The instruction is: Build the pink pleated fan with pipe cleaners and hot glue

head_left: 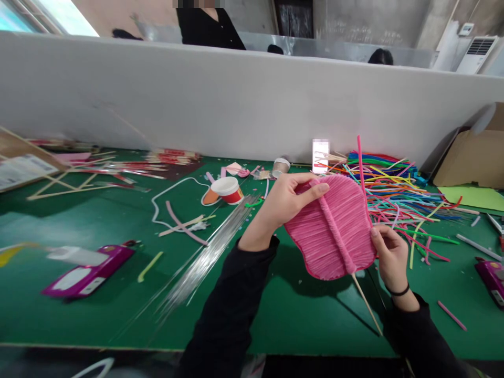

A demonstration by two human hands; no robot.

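A pink fan (pixel 315 239) with a fuzzy ribbed face and a thin wooden stick handle (pixel 367 304) is held up over the green table, tilted. My left hand (pixel 293 202) grips its upper left edge, thumb lying across the front near the raised central rib. At the right edge, my right hand (pixel 391 254) pinches the fan's rim. A loose pink pipe cleaner (pixel 361 168) rises from that rim, its lower end at my right fingers. The fingers behind the fan are hidden.
Many coloured pipe cleaners (pixel 394 184) lie behind on the right, beside a phone (pixel 321 156). Thin metal wires (pixel 208 257), a paper cup (pixel 228 190) and a purple glue gun (pixel 90 270) are on the left. A white partition (pixel 197 100) bounds the table; a person stands beyond it.
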